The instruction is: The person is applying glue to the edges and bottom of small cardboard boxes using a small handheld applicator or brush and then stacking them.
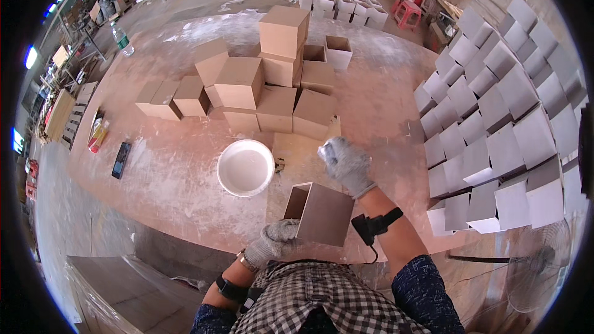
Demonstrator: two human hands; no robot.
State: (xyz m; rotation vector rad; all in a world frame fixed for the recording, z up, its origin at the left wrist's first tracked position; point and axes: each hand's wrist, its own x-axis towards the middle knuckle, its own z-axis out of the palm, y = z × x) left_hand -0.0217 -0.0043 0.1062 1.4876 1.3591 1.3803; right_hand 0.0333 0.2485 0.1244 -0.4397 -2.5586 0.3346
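My left hand (276, 239), in a grey knit glove, is closed on the lower left edge of a box (329, 215) near my waist. The box is tilted, with its open end turned left and a damp-looking greyish face up. Above its far right corner, apart from it, my right hand (348, 164) is gloved too, its fingers curled in. Something whitish shows at those fingertips, too small to name. Left of that hand stands a white bowl (245, 168) of white liquid. A stained tan board (291, 148) lies under the working spot.
Brown boxes (240, 80) are piled mid-table. Whitish boxes (495, 142) are stacked high at right, and more white boxes (343, 0) stand beyond the table. A phone (121, 160) and a plastic bottle (122, 39) are at left. A fan (539, 263) stands lower right.
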